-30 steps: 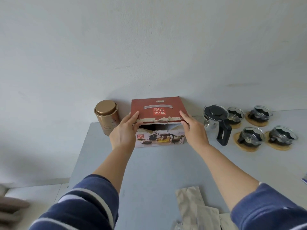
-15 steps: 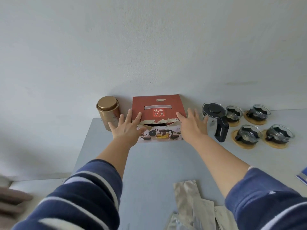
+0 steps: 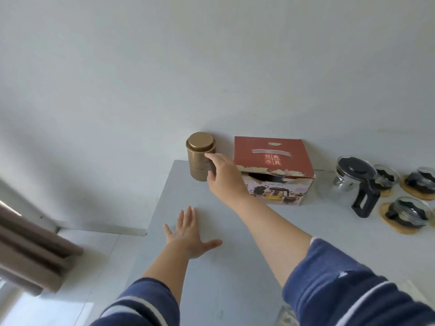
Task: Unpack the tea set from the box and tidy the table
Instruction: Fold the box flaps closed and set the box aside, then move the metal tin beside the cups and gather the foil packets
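Your right hand reaches for the gold tin while your left lies flat on the worktop.

The grey worktop runs to the wall; the red box sits at its far edge, torn open along the front. Right of it stands the glass teapot, with glass cups on round coasters near the right edge. Your right hand has its fingers curled loosely against the tin at the far left corner, not yet closed round it. Your left hand rests palm down, fingers spread, holding nothing.
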`<state>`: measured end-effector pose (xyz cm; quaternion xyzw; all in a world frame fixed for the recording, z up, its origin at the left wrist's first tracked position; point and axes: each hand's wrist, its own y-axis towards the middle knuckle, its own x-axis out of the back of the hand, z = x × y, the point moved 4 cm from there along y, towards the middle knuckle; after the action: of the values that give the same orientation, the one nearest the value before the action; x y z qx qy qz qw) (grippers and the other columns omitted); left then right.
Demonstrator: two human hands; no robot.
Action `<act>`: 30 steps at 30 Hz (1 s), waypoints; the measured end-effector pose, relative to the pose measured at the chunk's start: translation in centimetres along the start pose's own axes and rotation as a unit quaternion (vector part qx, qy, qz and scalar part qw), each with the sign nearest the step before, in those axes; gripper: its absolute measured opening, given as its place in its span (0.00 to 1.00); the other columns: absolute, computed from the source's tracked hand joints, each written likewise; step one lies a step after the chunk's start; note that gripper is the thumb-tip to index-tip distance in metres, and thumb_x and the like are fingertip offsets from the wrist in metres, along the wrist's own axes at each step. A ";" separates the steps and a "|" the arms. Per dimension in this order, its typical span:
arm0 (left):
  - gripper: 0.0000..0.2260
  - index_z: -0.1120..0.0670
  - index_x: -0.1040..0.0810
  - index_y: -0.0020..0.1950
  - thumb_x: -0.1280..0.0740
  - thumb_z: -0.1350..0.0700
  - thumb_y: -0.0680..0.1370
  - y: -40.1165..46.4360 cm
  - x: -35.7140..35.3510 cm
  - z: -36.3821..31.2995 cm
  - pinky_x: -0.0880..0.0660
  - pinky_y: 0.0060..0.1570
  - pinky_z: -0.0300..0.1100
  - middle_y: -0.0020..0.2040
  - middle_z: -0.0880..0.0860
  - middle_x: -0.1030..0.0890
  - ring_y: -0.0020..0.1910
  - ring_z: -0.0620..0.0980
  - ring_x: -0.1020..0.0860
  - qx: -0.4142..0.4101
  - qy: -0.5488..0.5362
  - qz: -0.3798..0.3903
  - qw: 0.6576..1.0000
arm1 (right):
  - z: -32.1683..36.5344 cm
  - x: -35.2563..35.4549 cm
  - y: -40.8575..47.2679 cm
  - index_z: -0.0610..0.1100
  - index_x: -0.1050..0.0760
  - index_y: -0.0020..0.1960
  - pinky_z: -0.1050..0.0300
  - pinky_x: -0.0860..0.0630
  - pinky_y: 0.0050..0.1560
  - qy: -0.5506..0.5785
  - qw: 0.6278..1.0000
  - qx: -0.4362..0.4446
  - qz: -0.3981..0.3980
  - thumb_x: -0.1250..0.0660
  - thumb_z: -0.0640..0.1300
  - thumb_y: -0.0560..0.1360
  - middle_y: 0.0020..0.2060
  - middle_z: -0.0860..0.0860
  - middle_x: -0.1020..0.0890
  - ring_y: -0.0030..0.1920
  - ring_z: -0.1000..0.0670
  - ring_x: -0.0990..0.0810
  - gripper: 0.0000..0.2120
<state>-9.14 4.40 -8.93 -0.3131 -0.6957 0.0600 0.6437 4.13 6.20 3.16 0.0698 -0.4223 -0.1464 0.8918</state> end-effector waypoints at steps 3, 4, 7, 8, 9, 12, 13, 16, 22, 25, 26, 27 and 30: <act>0.54 0.54 0.67 0.77 0.48 0.22 0.66 -0.1 -1.6 1.0 0.61 0.74 0.62 0.78 0.48 0.67 0.77 0.48 0.67 -0.027 0.008 -0.040 0.999 | -1.1 -3.1 2.9 0.41 0.49 0.77 0.55 0.36 0.69 0.106 0.982 -0.151 0.043 0.32 0.41 0.74 0.72 0.45 0.34 0.72 0.45 0.34 0.38; 0.54 0.53 0.66 0.78 0.50 0.21 0.66 -0.2 -2.1 1.2 0.62 0.74 0.60 0.78 0.47 0.66 0.77 0.48 0.67 -0.035 0.006 -0.069 0.997 | -1.9 -3.8 3.9 0.42 0.53 0.78 0.53 0.35 0.70 0.127 0.971 -0.196 0.048 0.30 0.44 0.73 0.74 0.46 0.37 0.73 0.45 0.36 0.43; 0.52 0.50 0.61 0.79 0.55 0.20 0.64 -0.5 -2.8 1.7 0.62 0.75 0.58 0.79 0.45 0.62 0.77 0.46 0.65 -0.051 -0.014 -0.155 0.986 | -3.7 -5.8 6.8 0.42 0.57 0.78 0.50 0.38 0.73 0.175 0.951 -0.253 0.016 0.24 0.47 0.68 0.75 0.46 0.40 0.75 0.45 0.39 0.52; 0.52 0.49 0.60 0.79 0.57 0.20 0.64 -0.4 -2.9 1.8 0.62 0.75 0.58 0.79 0.44 0.61 0.78 0.45 0.64 -0.054 -0.021 -0.173 0.983 | -4.0 -6.6 7.6 0.41 0.55 0.78 0.49 0.38 0.73 0.190 0.948 -0.255 -0.003 0.23 0.47 0.66 0.74 0.46 0.39 0.74 0.45 0.38 0.53; 0.51 0.48 0.58 0.79 0.57 0.20 0.64 -0.3 -3.0 1.9 0.61 0.75 0.58 0.80 0.44 0.60 0.78 0.45 0.63 -0.056 -0.027 -0.185 0.981 | -4.2 -7.4 8.4 0.41 0.52 0.77 0.49 0.38 0.73 0.201 0.945 -0.256 -0.021 0.21 0.47 0.65 0.73 0.47 0.38 0.74 0.46 0.38 0.53; 0.49 0.49 0.56 0.80 0.54 0.22 0.65 0.1 -3.3 2.0 0.61 0.75 0.58 0.80 0.44 0.59 0.78 0.45 0.62 -0.062 -0.035 -0.194 0.978 | -5.0 -8.9 9.8 0.42 0.47 0.74 0.49 0.36 0.72 0.213 0.939 -0.258 -0.078 0.20 0.47 0.61 0.71 0.48 0.35 0.72 0.47 0.35 0.52; 0.49 0.49 0.56 0.80 0.54 0.23 0.66 0.2 -3.4 2.0 0.61 0.75 0.59 0.80 0.45 0.58 0.78 0.46 0.62 -0.063 -0.037 -0.196 0.978 | -5.2 -9.1 10.1 0.42 0.46 0.74 0.49 0.35 0.71 0.215 0.939 -0.253 -0.094 0.19 0.48 0.60 0.70 0.48 0.34 0.71 0.47 0.33 0.51; 0.48 0.49 0.56 0.80 0.55 0.23 0.66 0.3 -3.4 2.2 0.61 0.75 0.59 0.80 0.45 0.58 0.78 0.46 0.63 -0.064 -0.034 -0.196 0.978 | -5.6 -9.2 10.4 0.44 0.41 0.70 0.48 0.30 0.67 0.214 0.939 -0.238 -0.123 0.19 0.50 0.58 0.67 0.49 0.29 0.67 0.48 0.29 0.49; 0.48 0.49 0.55 0.79 0.52 0.23 0.67 0.5 -3.5 2.1 0.61 0.75 0.59 0.80 0.45 0.57 0.78 0.46 0.61 -0.062 -0.025 -0.209 0.976 | -4.0 -8.5 7.9 0.45 0.39 0.67 0.53 0.29 0.64 0.226 0.947 -0.202 -0.110 0.20 0.49 0.59 0.65 0.50 0.27 0.64 0.48 0.26 0.43; 0.47 0.49 0.55 0.79 0.53 0.23 0.68 0.4 -3.5 2.0 0.62 0.75 0.59 0.80 0.45 0.57 0.78 0.46 0.61 -0.056 -0.016 -0.205 0.977 | -2.1 -7.1 5.4 0.47 0.40 0.68 0.59 0.31 0.60 0.268 0.942 -0.186 -0.083 0.20 0.48 0.61 0.65 0.52 0.27 0.63 0.51 0.27 0.43; 0.47 0.49 0.56 0.79 0.54 0.23 0.68 0.3 -3.4 1.9 0.61 0.75 0.59 0.80 0.45 0.57 0.78 0.46 0.61 -0.055 -0.009 -0.197 0.979 | -1.4 -6.4 4.4 0.47 0.40 0.69 0.59 0.31 0.60 0.284 0.939 -0.182 -0.074 0.20 0.47 0.61 0.65 0.52 0.27 0.63 0.51 0.27 0.43; 0.46 0.50 0.56 0.79 0.55 0.24 0.68 0.3 -3.3 1.8 0.61 0.75 0.59 0.80 0.46 0.58 0.78 0.47 0.61 -0.053 0.000 -0.187 0.981 | -0.7 -5.6 3.4 0.47 0.40 0.69 0.59 0.30 0.59 0.298 0.935 -0.180 -0.065 0.20 0.47 0.61 0.64 0.52 0.26 0.62 0.52 0.27 0.43; 0.44 0.54 0.57 0.79 0.56 0.27 0.72 -0.1 -2.9 0.9 0.59 0.75 0.61 0.80 0.49 0.58 0.79 0.50 0.60 -0.025 0.045 -0.144 0.988 | 0.8 -2.1 0.3 0.47 0.38 0.68 0.55 0.27 0.60 0.334 0.925 -0.176 -0.045 0.19 0.46 0.62 0.61 0.53 0.25 0.60 0.52 0.25 0.42</act>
<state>-10.08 3.12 -11.51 -0.2281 -0.7054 -0.0646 0.6680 2.34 7.15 2.19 -0.0244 -0.0642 -0.2268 0.9715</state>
